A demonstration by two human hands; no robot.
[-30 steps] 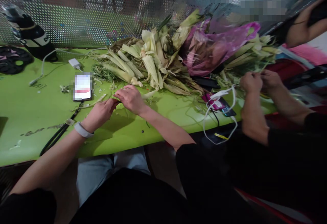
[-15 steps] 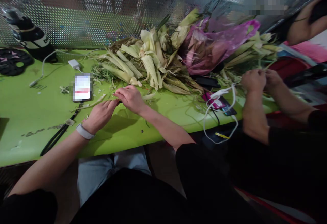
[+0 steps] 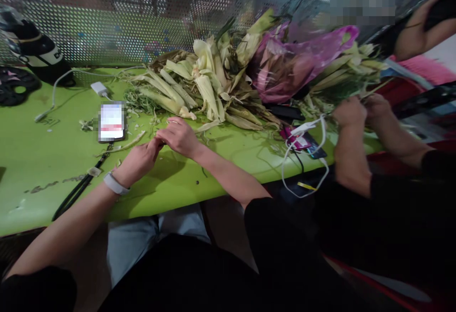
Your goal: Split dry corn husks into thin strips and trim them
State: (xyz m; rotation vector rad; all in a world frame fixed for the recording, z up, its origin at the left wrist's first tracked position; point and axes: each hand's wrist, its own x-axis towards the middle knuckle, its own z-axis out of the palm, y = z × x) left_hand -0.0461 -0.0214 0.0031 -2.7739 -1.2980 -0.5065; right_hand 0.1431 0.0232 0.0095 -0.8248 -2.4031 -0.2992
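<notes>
My left hand (image 3: 139,159), with a pale band at the wrist, is closed over the green table (image 3: 171,186). Its fingertips meet those of my right hand (image 3: 180,136), which is also closed. Whatever lies between the fingers is too small and covered to name. Just behind my hands is a heap of corn husks (image 3: 210,89), pale green and yellowish with brown edges. A thin peeled strip (image 3: 133,143) lies on the table beside my left hand, and a loose husk piece (image 3: 209,126) rests behind my right wrist.
A lit phone (image 3: 112,122) with a black strap lies left of my hands. A dark bottle (image 3: 35,48) stands at the back left. Behind the husks sits a pink plastic bag (image 3: 285,70). White cables (image 3: 285,169) hang over the front edge. Another person's hands (image 3: 351,112) work at right.
My hands stay together, their fingers shifting slightly; my right fingers have curled in more. The whole view has shifted a little. The other person's hands now hold a thin strand pointing up and right.
</notes>
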